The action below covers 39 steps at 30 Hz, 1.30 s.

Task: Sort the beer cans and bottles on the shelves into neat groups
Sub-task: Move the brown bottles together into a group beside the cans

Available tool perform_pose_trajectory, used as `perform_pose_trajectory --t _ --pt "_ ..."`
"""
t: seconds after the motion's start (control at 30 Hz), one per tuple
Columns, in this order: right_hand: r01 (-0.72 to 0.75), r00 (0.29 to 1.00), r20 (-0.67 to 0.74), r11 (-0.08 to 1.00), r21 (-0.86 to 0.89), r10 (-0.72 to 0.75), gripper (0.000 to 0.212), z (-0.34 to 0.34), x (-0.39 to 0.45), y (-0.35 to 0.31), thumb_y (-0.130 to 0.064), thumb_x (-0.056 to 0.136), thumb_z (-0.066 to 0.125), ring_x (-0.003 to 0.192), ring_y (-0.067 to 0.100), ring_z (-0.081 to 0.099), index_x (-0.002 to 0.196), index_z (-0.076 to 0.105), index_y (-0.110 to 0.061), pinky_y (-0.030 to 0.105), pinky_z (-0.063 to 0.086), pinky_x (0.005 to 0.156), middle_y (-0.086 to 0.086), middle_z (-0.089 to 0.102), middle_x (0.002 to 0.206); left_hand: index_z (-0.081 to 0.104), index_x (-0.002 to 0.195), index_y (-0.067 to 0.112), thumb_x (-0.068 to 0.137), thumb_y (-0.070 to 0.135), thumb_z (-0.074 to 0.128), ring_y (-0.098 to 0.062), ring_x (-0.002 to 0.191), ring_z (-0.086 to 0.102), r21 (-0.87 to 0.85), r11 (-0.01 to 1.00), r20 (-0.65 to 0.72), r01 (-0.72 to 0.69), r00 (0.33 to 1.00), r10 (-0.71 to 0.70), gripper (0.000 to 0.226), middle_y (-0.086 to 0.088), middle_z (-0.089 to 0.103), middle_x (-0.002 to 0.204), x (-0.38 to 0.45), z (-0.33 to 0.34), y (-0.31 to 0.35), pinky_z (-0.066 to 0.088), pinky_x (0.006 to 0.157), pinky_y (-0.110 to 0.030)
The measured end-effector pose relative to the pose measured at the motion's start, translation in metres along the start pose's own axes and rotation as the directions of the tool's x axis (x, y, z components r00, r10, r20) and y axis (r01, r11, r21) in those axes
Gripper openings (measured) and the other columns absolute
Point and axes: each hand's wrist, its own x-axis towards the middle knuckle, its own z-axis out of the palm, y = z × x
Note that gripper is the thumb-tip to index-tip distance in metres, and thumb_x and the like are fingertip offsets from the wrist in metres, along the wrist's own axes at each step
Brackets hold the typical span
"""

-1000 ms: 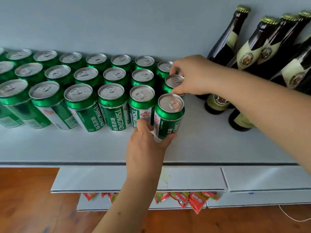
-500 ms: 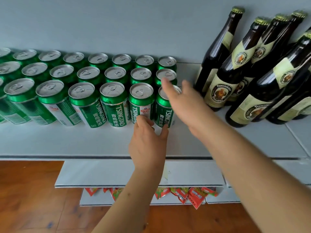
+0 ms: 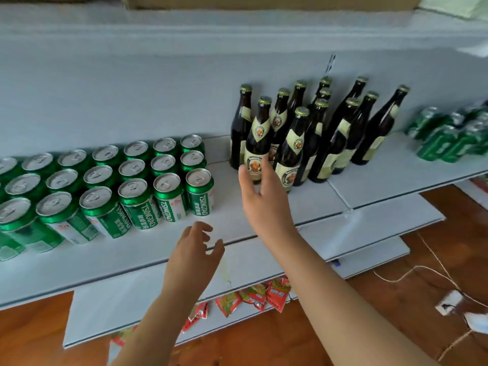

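Twelve bottles (image 3: 258,143), many cans (image 3: 137,186)

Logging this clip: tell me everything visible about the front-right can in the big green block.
The front-right Tsingtao can is green with white lettering running vertically, a silver lid and an unopened pull tab. It looks like aluminium, stands upright at the block's right corner on the white shelf, close against the neighbouring can. Neither hand touches it.

I see a pale grey shelf (image 3: 369,191) backed by a plain grey wall (image 3: 132,83). Below it, lower shelves (image 3: 126,299) step out over a reddish-brown wooden floor (image 3: 396,307), where a thin cord (image 3: 412,270) trails. Light is soft and even.
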Motion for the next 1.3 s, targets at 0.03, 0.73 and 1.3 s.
perform_pose_trajectory --t 0.03,0.73,1.3 --pt "0.004 0.999 -0.045 1.000 0.012 -0.003 0.067 -0.019 -0.011 -0.002 -0.048 0.100 0.041 0.145 0.012 0.025 0.155 0.023 -0.014 0.026 0.019 0.119 0.002 0.029 0.159 0.054 0.116 0.024 0.088 0.032 0.067 -0.014 0.091 0.061 -0.044 0.998 0.010 -0.038 0.999 0.039 0.032 0.004 0.058 0.104 -0.015 0.002 0.014 0.050 0.076 -0.030" --pt "0.032 0.998 0.054 0.999 -0.010 -0.031 0.048 -0.134 0.049 0.127 -0.027 0.102 0.045 0.140 0.011 0.037 0.149 0.036 -0.020 0.032 0.032 0.115 -0.003 0.040 0.152 0.043 0.135 0.010 0.075 0.037 0.081 -0.025 0.122 0.051 -0.246 0.969 -0.108 0.026 0.993 -0.054 0.076 -0.007 0.052 0.132 0.104 0.137 0.157 0.047 0.099 -0.043" --pt "0.177 0.940 0.273 0.977 0.120 -0.204 0.050 -0.014 0.138 0.161 -0.032 0.104 0.040 0.138 0.012 0.040 0.152 0.033 -0.020 0.034 0.035 0.115 0.000 0.041 0.152 0.048 0.119 0.024 0.072 0.041 0.082 -0.014 0.107 0.060 -0.267 0.963 -0.461 -0.037 0.882 -0.094 0.061 0.007 0.062 0.113 0.130 0.122 0.066 0.054 0.086 -0.035"
